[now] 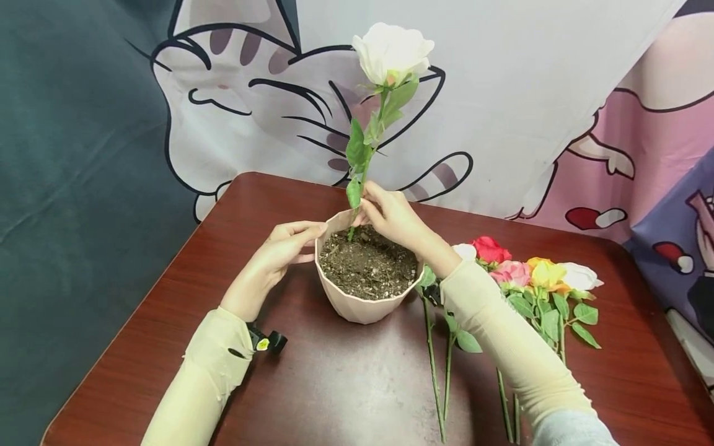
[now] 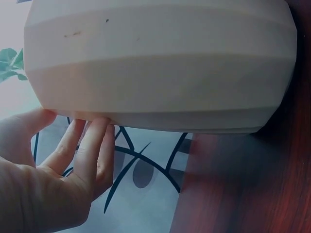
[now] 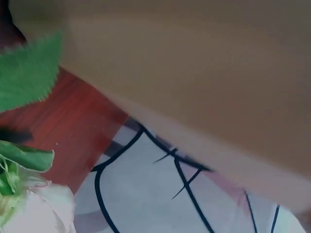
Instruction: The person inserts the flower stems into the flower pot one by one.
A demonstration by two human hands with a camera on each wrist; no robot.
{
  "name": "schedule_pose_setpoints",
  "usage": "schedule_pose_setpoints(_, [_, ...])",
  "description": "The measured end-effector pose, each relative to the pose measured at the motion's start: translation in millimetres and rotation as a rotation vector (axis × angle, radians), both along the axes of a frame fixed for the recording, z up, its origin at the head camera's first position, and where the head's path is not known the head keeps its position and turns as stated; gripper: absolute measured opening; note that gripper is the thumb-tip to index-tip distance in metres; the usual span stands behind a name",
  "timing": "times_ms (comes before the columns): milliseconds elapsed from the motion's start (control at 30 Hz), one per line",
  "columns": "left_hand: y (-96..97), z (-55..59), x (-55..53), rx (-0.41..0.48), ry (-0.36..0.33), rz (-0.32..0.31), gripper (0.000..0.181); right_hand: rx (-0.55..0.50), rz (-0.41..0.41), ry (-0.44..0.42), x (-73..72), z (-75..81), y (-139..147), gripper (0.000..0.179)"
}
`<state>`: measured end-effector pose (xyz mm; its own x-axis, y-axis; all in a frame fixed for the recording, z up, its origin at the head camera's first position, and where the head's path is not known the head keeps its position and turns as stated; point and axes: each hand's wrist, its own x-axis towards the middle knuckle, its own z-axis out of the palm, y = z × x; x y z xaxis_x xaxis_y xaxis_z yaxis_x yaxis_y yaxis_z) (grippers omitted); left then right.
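A tall white rose (image 1: 393, 54) stands tilted slightly right, its green stem (image 1: 368, 160) reaching down to the dark soil (image 1: 368, 266) near the far side of a beige faceted flowerpot (image 1: 362, 310). My right hand (image 1: 393, 217) pinches the lower stem just above the pot's far rim. At the pot's left side, my left hand (image 1: 281, 251) touches the rim and outer wall with its fingertips. The left wrist view shows its extended fingers (image 2: 90, 150) against the pot (image 2: 160, 63). A blurred expanse fills much of the right wrist view, hiding the right hand's grip.
On the table's right, under my right forearm, lie several cut roses: red (image 1: 491, 249), pink (image 1: 511, 273), yellow (image 1: 546, 274) and white (image 1: 581, 276). Their stems point toward the front edge. A cat-print curtain (image 1: 240, 124) hangs behind the brown table (image 1: 268, 198).
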<state>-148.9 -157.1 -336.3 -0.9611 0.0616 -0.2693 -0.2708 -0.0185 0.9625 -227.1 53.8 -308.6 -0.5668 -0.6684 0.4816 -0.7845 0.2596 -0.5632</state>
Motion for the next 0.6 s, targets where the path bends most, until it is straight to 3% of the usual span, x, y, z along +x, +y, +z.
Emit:
schedule_pose_setpoints(400, [0.1,0.9,3.1,-0.021,-0.012,0.004,0.042,-0.041,-0.13,-0.294,2.4,0.1,-3,0.012])
schedule_pose_setpoints(600, [-0.2,2.7,3.1,-0.03,-0.014,0.009,0.041,0.015,-0.265,-0.286,-0.4,13.9,8,0.029])
